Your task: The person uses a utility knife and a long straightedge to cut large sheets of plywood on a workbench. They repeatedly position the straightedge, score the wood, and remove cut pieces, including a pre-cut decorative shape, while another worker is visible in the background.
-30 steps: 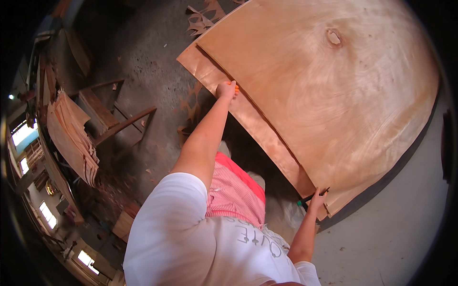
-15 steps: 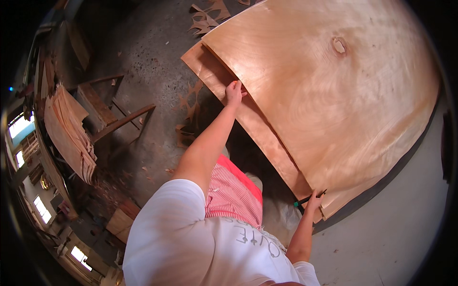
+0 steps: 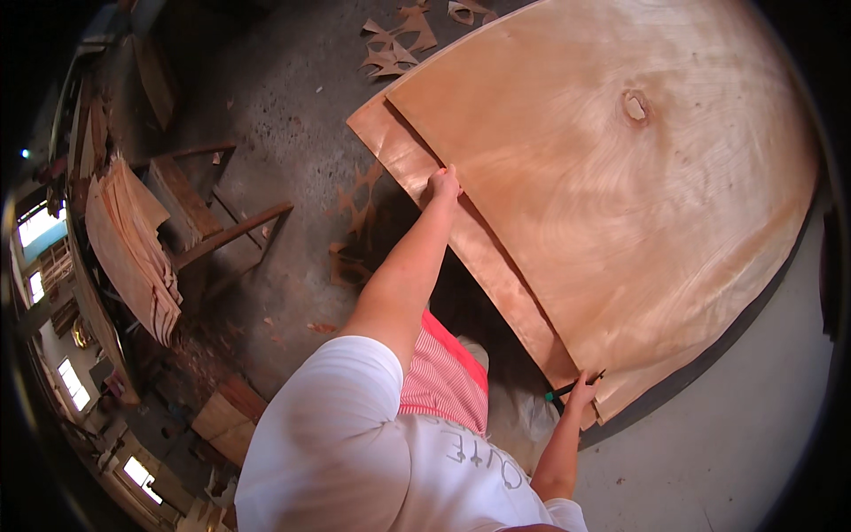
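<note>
Two hands grip the top veneer sheet [image 3: 620, 204] on a stack at right: the left hand [image 3: 443, 184] pinches its far edge, the right hand [image 3: 581, 390] clasps the near corner alongside a pencil [image 3: 574, 386]. The sheet looks mid-lift or mid-alignment; the next move likely needs both edges carried evenly so the thin wood doesn't crack.

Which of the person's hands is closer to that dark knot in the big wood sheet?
Left. The left hand grips the sheet's near edge, level with the knot. The right hand holds the sheet's lower corner, much farther away.
</note>
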